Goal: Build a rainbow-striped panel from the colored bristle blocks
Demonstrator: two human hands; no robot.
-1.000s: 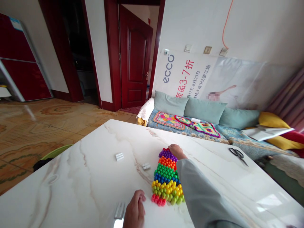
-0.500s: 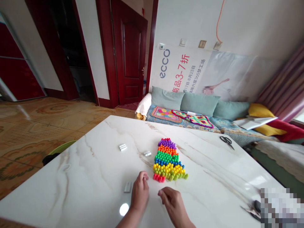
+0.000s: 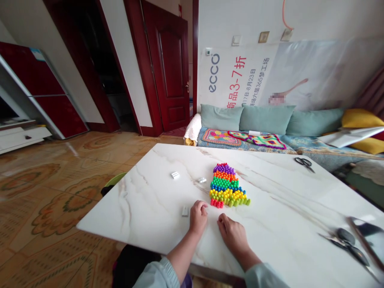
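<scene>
A beadwork piece [image 3: 225, 184] lies flat on the white marble-patterned table [image 3: 144, 200], its glossy beads in bands of red, purple, orange, green, blue, yellow and lime. Several red beads [image 3: 217, 203] form a short row at its near left edge. My left hand [image 3: 198, 219] rests just short of that row, fingers curled together. To the right, my right hand [image 3: 233, 233] is closed, thumb against the forefinger, just below the lime edge. Anything pinched in either hand is too small to make out. Beside my left hand lies a small silvery piece [image 3: 185, 211].
Two more silvery pieces, one [image 3: 175, 175] at the left and one [image 3: 202, 180] near the beads, lie farther back. Black-handled scissors [image 3: 304, 162] lie at the far right; another black-handled tool [image 3: 348, 243] and a dark phone-like slab [image 3: 370, 236] are nearer. A cushioned sofa [image 3: 288, 144] stands behind.
The camera view has shifted, so the table sits farther left-to-right in frame and its near edge and my sleeves show. Both hands stay close to the beadwork, closed.
</scene>
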